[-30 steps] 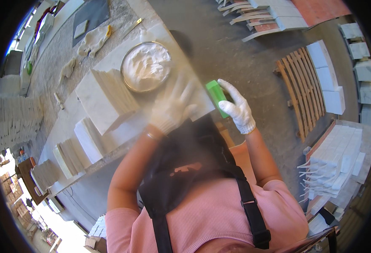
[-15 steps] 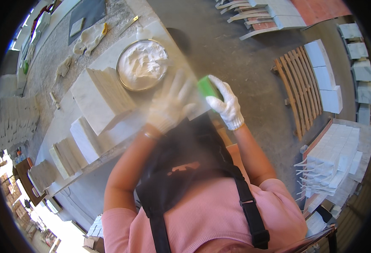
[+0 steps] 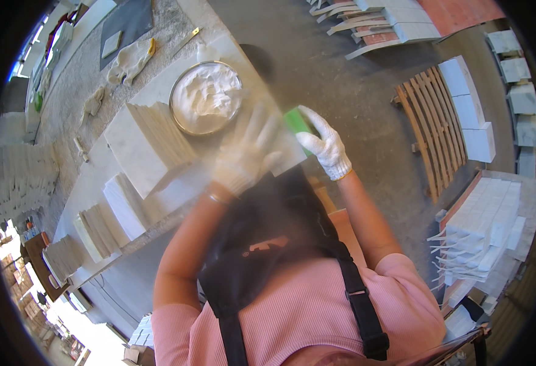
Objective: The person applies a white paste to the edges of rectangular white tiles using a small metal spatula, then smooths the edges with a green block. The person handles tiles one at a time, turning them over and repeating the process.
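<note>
My left hand [image 3: 243,149], in a white knit glove, lies with its fingers spread over the pale marble slab top [image 3: 283,143] near its corner. A hazy smear in the view softens its outline. My right hand [image 3: 328,146], gloved the same way, grips a green sponge-like block [image 3: 296,123] between thumb and fingers, at the slab's right edge. Just beyond the left hand stands a round metal-rimmed bowl [image 3: 206,100] with white paste or powder in it. To the left of the bowl, a stack of marble tiles [image 3: 149,146] stands on edge.
Smaller tile stacks [image 3: 125,204] line the bench toward the lower left. Loose gloves [image 3: 131,61] and a blade-like tool [image 3: 185,41] lie on its dusty far part. On the floor to the right are a wooden pallet [image 3: 432,125] and piled white tiles [image 3: 481,226].
The right hand and green block have shifted slightly leftward along the slab's edge. The left hand stays spread in nearly the same place.
</note>
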### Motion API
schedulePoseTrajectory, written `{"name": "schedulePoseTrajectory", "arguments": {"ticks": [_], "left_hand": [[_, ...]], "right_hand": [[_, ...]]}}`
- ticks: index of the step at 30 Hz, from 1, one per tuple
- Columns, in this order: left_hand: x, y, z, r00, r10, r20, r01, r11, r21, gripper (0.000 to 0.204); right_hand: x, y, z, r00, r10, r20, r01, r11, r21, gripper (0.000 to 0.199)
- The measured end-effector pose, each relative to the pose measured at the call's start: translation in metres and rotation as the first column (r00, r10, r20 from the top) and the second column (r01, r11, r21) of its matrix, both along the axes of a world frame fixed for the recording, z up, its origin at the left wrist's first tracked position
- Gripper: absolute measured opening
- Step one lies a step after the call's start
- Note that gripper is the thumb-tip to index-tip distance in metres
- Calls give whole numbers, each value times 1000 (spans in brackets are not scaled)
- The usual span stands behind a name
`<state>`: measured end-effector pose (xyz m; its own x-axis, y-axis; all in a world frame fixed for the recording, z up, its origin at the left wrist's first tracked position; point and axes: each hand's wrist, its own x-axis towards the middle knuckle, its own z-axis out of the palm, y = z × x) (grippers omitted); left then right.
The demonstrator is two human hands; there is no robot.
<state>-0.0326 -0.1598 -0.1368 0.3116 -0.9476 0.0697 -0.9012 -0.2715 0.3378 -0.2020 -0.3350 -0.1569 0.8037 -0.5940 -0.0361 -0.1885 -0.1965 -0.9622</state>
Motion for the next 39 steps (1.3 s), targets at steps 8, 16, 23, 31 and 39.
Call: {"name": "schedulePoseTrajectory", "arguments": {"ticks": [8,16,23,31,39], "left_hand": [[-1,0,-1,1000,-2,18,2,1000,31,76],[-1,0,-1,1000,18,-7,-18,1000,14,75],[0,-1,-1,1000,-3,8,4,1000,-6,74],[-1,1,-6,1000,-2,18,2,1000,24,76],[0,1,-2,999,9,-49,-9,1000,1,77]], "right_hand": [[-8,7,0,999,6,-38,-8,998,-58,71],[-20,8,5,999,-2,37,-8,961,276,72],[1,-1,-2,1000,-2,-16,3,999,38,71],[-18,12,11,998,64,8,-63,994,-93,72],[-2,0,21,998,-11,-69,29,965,259,72]]}}
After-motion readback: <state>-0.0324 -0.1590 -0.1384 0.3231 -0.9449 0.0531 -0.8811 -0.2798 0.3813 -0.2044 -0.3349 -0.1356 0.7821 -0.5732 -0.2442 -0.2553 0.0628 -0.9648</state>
